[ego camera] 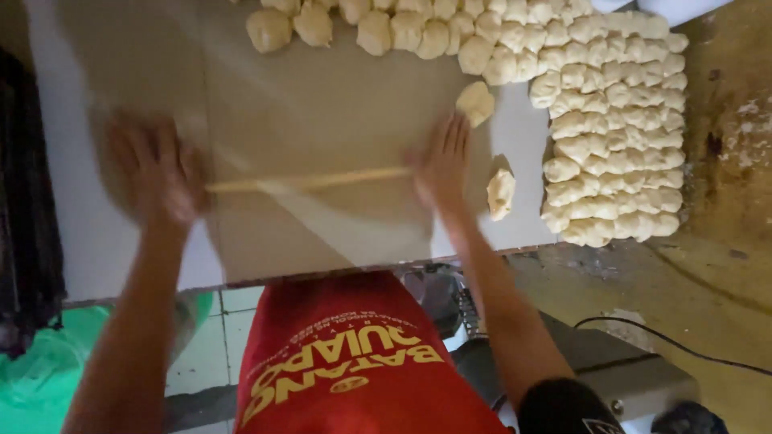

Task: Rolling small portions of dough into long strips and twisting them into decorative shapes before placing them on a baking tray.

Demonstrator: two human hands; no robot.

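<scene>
— So, what do we have under our hands?

— Our left hand (pixel 153 169) and right hand (pixel 442 161) lie flat, palms down, on the two ends of a thin, pale wooden rolling stick (pixel 310 181). The grip on each side is open, fingers spread over the stick and not curled around it. Both hands are blurred.

— And where does the stick lie?

— It runs between our hands, across a sheet of clear plastic film (pixel 322 120) spread on a brown board (pixel 265 233), which sits on the white table (pixel 80 233).

— What is close to us?

— Just beyond the fingertips of our right hand sits one small pale dough lump (pixel 475 103); another dough lump (pixel 500 194) lies just to the outer side of that hand. Further out on that side we see a packed block of pale dough pieces (pixel 615 128), and a row of rounded dough balls (pixel 386 28) along the far edge, well beyond both hands.
</scene>
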